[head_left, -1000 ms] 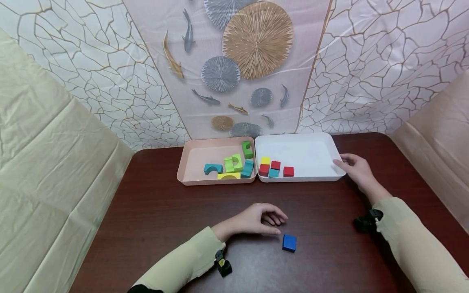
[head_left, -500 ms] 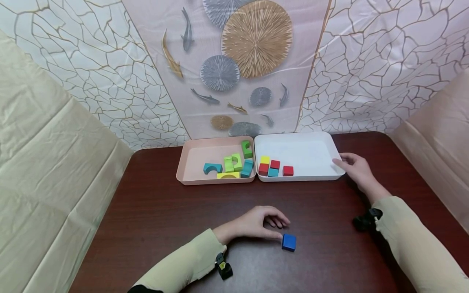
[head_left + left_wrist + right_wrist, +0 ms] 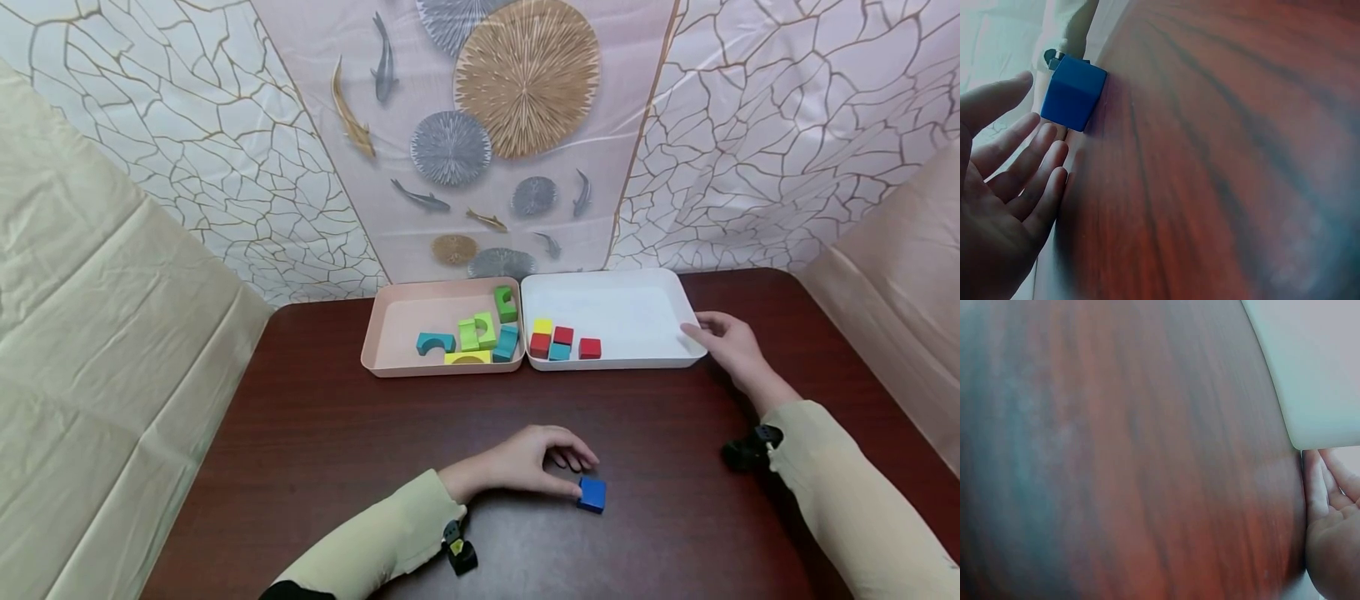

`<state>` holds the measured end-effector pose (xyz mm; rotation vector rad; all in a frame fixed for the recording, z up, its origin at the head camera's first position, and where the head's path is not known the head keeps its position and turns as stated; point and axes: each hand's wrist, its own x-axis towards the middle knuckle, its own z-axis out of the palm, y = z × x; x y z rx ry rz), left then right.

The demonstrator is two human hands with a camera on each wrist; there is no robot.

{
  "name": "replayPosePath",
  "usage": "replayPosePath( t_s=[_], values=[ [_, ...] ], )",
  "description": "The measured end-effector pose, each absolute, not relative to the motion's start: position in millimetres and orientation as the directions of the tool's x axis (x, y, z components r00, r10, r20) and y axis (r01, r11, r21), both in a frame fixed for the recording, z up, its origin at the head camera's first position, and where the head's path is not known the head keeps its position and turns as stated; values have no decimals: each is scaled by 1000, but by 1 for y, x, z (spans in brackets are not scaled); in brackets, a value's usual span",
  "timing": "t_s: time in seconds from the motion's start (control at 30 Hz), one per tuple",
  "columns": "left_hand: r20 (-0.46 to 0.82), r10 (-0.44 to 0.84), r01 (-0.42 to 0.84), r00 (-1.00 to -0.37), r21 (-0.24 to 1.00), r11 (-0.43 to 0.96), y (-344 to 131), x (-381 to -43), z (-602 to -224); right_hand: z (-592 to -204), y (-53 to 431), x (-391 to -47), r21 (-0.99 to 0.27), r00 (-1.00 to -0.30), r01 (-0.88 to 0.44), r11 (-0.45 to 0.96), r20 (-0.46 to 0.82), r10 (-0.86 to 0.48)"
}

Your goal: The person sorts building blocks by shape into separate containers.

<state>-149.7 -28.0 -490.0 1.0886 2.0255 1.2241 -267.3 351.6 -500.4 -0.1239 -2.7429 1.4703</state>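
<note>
A blue cube block (image 3: 592, 495) lies on the dark wooden table in front of my left hand (image 3: 525, 461). My left thumb tip is at the block's near-left edge, while the other fingers curve loosely beyond it. In the left wrist view, thumb and fingers are spread apart, and the block (image 3: 1072, 94) stands past their tips. At the far right, my right hand (image 3: 733, 354) holds the right rim of the white tray (image 3: 637, 312), thumb over the edge. The right wrist view has those fingers (image 3: 1315, 487) against the tray's corner, partly hidden by it.
In the white tray's left front corner sit several small blocks: red ones, a yellow one (image 3: 542, 326) and a teal one (image 3: 559, 352). A pink tray (image 3: 393, 329) adjoins it on the left, holding several arch-shaped blocks in green, teal and yellow. A patterned cloth hangs behind.
My left hand has moved slightly right and toward me, bringing the thumb from beside the blue block to its edge. My right hand stays at the white tray.
</note>
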Motion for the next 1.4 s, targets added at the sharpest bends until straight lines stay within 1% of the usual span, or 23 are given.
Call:
replayPosePath(
  t_s=[0.27,0.53,0.93,1.3,1.4],
  values=[
    [-28,848,408,-529,868,283,-27,-148,-491,-500,352,-267,-827,-996,62,559,-16,86],
    [-41,861,508,-507,793,337,-24,-146,-490,-499,352,-267,-823,-996,65,564,-19,86],
    [-37,860,539,-509,765,352,-23,-145,-492,-500,351,-267,-826,-996,65,561,-20,86],
    [-53,851,502,-523,787,358,-23,-145,-491,-501,352,-267,-823,-996,64,564,-18,87],
    [-48,850,509,-524,783,358,-24,-146,-490,-501,352,-267,-825,-996,61,562,-15,86]
  ],
)
